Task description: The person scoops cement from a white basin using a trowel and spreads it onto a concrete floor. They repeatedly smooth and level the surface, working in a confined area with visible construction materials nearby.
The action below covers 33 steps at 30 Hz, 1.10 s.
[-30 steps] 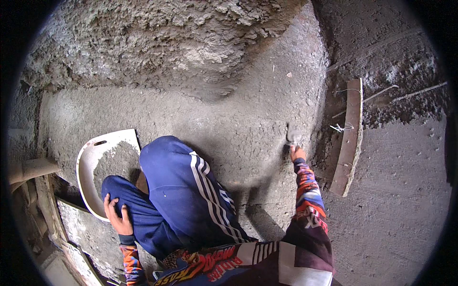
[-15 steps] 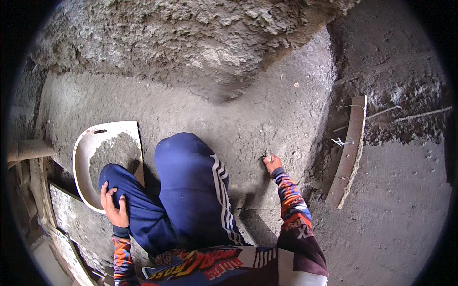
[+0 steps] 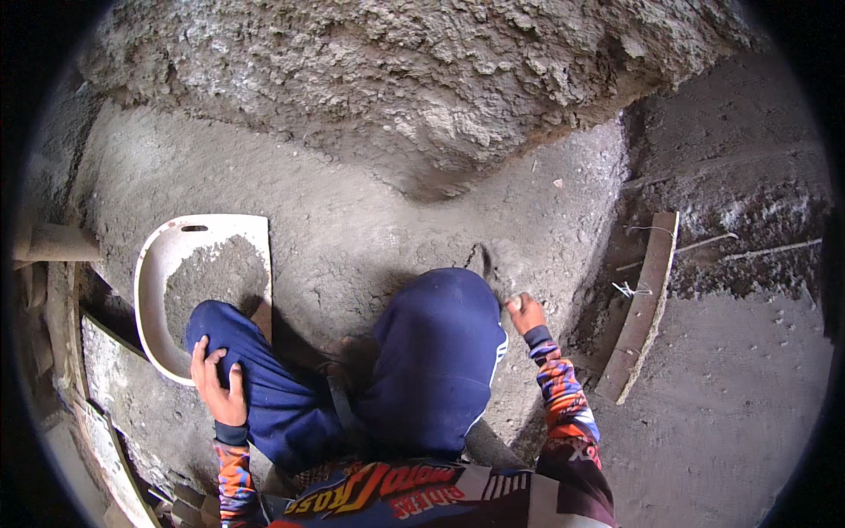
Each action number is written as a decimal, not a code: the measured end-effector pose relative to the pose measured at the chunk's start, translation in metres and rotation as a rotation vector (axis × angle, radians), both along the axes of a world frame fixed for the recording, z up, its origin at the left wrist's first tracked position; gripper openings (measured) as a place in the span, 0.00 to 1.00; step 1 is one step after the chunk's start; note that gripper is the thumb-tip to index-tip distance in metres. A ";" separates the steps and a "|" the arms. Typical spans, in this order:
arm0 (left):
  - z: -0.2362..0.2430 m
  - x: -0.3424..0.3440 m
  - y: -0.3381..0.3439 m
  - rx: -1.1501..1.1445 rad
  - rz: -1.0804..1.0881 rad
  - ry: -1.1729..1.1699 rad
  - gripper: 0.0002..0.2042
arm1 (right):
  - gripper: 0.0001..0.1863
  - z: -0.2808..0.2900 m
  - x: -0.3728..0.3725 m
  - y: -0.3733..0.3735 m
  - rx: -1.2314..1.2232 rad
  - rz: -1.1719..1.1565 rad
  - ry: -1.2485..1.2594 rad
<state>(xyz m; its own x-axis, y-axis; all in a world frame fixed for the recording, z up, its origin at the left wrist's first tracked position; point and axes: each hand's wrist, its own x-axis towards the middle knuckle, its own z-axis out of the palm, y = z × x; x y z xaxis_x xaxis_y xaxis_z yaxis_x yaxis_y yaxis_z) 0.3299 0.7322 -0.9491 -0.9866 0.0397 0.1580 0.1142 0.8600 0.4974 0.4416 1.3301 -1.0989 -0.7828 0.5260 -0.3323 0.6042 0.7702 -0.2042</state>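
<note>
My left hand (image 3: 218,383) lies on my left knee (image 3: 220,321), its fingers spread and holding nothing. My right hand (image 3: 525,314) is closed low over the rough grey ground (image 3: 550,264), just right of my right knee (image 3: 449,308). What it grips, if anything, is too small and too grey to make out. Ahead of the knee a dark curved mark (image 3: 480,258) shows on the ground. Beside my left leg sits a white scoop-shaped pan (image 3: 151,290) with a slot near its rim. Grey crumbly mortar (image 3: 224,275) fills part of it.
A large rough mound of grey material (image 3: 396,97) rises in front of me. On the right lies a curved board (image 3: 641,308) with a bit of white tie, near thin rods (image 3: 695,246). Boards (image 3: 114,458) and a pipe (image 3: 57,244) stand at the left.
My right knee has swung right, toward my right hand. That hand has shifted slightly right and nearer, still closed. The left hand stays on the knee.
</note>
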 end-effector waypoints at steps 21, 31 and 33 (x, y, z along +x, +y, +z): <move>-0.009 -0.006 -0.010 0.002 0.019 -0.020 0.12 | 0.16 -0.027 -0.009 0.017 0.104 0.346 -0.054; -0.011 -0.004 -0.015 0.003 0.015 -0.016 0.12 | 0.22 -0.101 -0.087 0.093 0.110 -0.345 -0.229; -0.010 -0.001 -0.016 -0.002 0.038 -0.013 0.12 | 0.24 -0.108 -0.103 0.076 0.106 -0.177 -0.230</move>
